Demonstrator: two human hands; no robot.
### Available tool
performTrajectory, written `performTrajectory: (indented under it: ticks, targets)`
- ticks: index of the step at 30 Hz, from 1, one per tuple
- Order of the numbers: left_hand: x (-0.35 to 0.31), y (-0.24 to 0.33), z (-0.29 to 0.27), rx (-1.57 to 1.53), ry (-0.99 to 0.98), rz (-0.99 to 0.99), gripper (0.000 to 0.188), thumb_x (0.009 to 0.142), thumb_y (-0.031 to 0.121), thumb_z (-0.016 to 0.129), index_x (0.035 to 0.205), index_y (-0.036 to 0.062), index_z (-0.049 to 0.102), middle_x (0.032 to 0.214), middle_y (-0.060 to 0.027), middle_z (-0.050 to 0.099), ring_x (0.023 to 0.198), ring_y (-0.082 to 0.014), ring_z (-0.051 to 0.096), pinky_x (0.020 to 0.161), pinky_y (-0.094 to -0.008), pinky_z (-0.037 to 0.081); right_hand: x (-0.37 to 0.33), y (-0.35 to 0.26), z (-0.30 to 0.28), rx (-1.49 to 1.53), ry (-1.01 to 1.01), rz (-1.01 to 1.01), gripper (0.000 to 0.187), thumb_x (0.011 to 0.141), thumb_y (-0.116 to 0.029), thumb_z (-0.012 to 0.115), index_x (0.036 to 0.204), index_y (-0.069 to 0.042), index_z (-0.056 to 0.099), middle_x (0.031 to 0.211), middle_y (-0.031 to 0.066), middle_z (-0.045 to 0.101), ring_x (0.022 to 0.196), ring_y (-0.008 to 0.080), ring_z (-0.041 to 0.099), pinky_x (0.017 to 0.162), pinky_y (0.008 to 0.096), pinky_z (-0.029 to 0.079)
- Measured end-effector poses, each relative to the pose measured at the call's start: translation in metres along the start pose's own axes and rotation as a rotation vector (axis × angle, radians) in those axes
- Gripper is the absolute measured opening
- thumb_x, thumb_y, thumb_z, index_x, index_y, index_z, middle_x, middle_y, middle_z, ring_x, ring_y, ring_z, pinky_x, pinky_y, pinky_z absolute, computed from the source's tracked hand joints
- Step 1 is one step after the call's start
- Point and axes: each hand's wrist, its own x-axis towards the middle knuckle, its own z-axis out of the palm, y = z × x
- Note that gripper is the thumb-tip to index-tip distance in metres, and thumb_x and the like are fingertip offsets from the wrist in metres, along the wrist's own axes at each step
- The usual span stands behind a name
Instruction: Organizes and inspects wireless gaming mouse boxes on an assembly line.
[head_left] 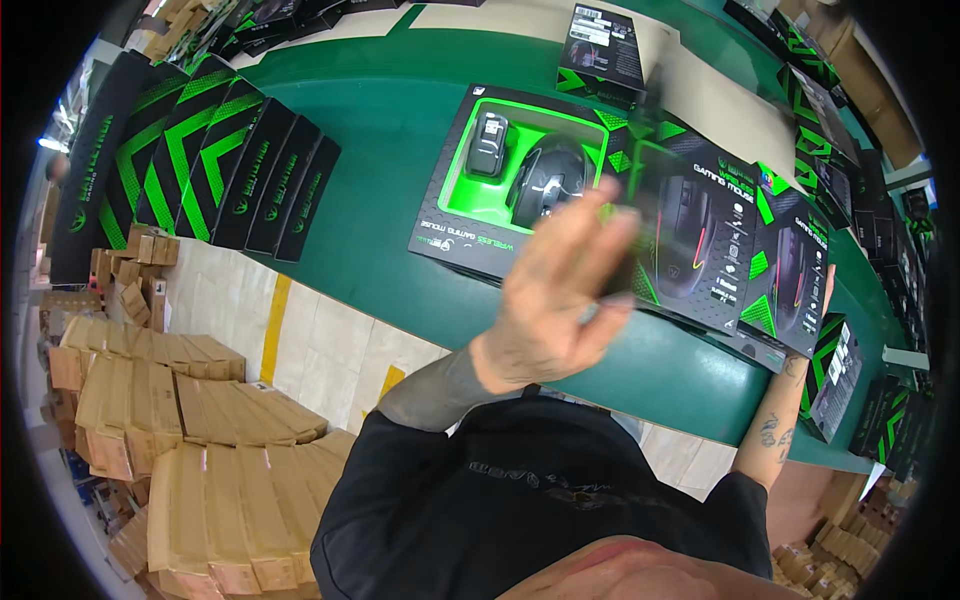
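An opened black mouse box (432, 235) lies on the green table in front of me. Its bright green tray (455, 205) holds a black computer mouse (552, 180) and a small black device (488, 143). My left hand (560, 290) is over the box's lower right part, fingers stretched out and somewhat blurred, with nothing visible in them. Just right of it is a black panel picturing a mouse (690, 235); whether it is a flap or another box I cannot tell. My right hand (829, 290) grips the right edge of a further mouse box (795, 265), its fingers mostly hidden.
Several black and green boxes (220, 160) stand in a row on the left of the green table (380, 150). One box (602, 55) lies at the back, with more boxes (830, 375) along the right. Stacked brown cartons (230, 510) fill the floor at lower left.
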Motion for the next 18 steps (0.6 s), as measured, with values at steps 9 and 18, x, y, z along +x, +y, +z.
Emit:
performTrajectory:
  ticks: [9,18]
  targets:
    - [-0.018,-0.067,-0.113,0.307,0.102,-0.513,0.07,0.079,0.019,0.068,0.133,-0.0084,0.034,0.132,-0.0217,0.044,0.124,-0.0298,0.041,0.104,-0.0357,0.03,-0.046,-0.032,0.019,-0.82,0.113,-0.092,0.056,0.083,-0.016,0.061,0.13,0.007,0.041,0.119,0.0131,0.055,0.11,0.0179,0.051,0.098,0.0285,0.035]
    - [-0.024,-0.082,-0.109,-0.897,0.187,-0.443,0.093,0.058,0.013,0.062,0.14,-0.0042,0.021,0.131,-0.0186,0.043,0.118,-0.0288,0.047,0.103,-0.0362,0.035,-0.049,-0.016,0.046,-0.517,0.065,-0.452,0.075,0.08,-0.027,0.062,0.138,0.006,0.027,0.132,0.0162,0.043,0.121,0.022,0.043,0.103,0.0323,0.03]
